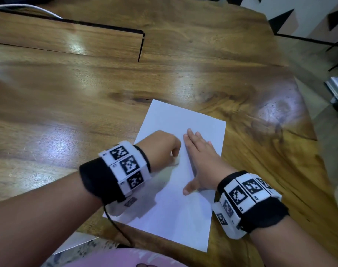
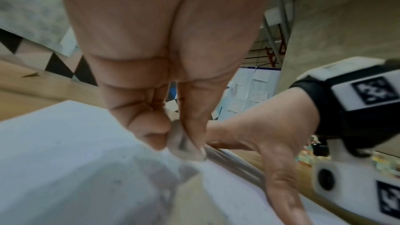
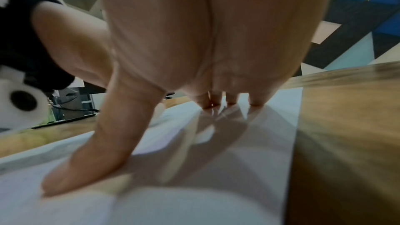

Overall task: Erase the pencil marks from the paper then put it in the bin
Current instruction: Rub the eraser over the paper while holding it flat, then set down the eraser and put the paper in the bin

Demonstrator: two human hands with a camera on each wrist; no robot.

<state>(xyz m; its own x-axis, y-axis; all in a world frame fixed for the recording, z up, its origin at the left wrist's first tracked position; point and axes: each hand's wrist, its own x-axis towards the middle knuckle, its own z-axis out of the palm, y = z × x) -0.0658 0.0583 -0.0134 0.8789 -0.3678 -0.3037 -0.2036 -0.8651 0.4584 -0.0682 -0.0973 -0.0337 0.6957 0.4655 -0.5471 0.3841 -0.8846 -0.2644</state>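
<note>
White paper [image 1: 185,120] lies flat on the glossy wooden bench [image 1: 87,89], its long axis running from the near edge by my body up and slightly to the right. My left hand [image 1: 160,146] is curled into a tight grip on a small pale eraser [image 1: 176,160]; the left wrist view shows thumb and fingertips [image 2: 151,131] pinching the soft, greyed lump with its tip down on the sheet. My right hand [image 1: 201,157] is spread flat, fingers straight and pressed on the paper just beside the eraser, thumb [image 3: 86,156] splayed toward me, holding nothing and simply pinning the sheet.

The relation that matters, as I judge it: the rubbing spot lies directly under the left grip, immediately left of the right palm, so strokes should run along the sheet's long axis, away from the pinning hand, not toward it. That way the thin sheet stays taut instead of buckling. The left hand is the nearer one for erasing; the right is better placed to lift the paper afterwards.

I can see faint specks near the middle of the sheet, but whether they are pencil marks or crumbs I cannot tell. No bin shows in any view. The bench is slick and polished, so an unpinned sheet would probably slide
</note>
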